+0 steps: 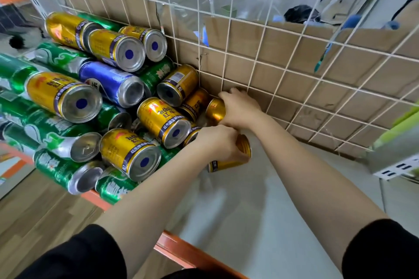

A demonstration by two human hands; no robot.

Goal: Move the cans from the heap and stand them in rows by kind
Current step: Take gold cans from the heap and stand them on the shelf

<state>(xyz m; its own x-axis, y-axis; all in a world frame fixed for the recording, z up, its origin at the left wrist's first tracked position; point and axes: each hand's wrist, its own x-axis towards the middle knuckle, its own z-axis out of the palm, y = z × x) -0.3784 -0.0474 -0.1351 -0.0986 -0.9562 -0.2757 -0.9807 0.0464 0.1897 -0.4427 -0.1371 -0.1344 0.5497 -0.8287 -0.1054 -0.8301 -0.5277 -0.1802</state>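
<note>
Left hand: fingers curled over the side wall of a short gold metal can. The can is tilted, one ribbed end showing just beyond the knuckles and its lower label edge below the palm.

Right hand: fingers curled round a second short gold can, which lies on its side. Its tapered end pokes out on the heap side of the thumb.

Handling, as judged: rigid thin-walled cans with a smooth lacquered skin, likely slippery. Whether they are full cannot be told, so their weight is unknown, and they would dent if empty. The hold is best kept round the mid-body, not on the rims.

Both held cans sit at the near fringe of the heap of gold, green and blue cans, which is stacked on its side beyond the left hand's knuckles. Bare pale grey shelf surface lies under the wrists. A white wire grid backed with brown cardboard stands just past the right fingertips.
</note>
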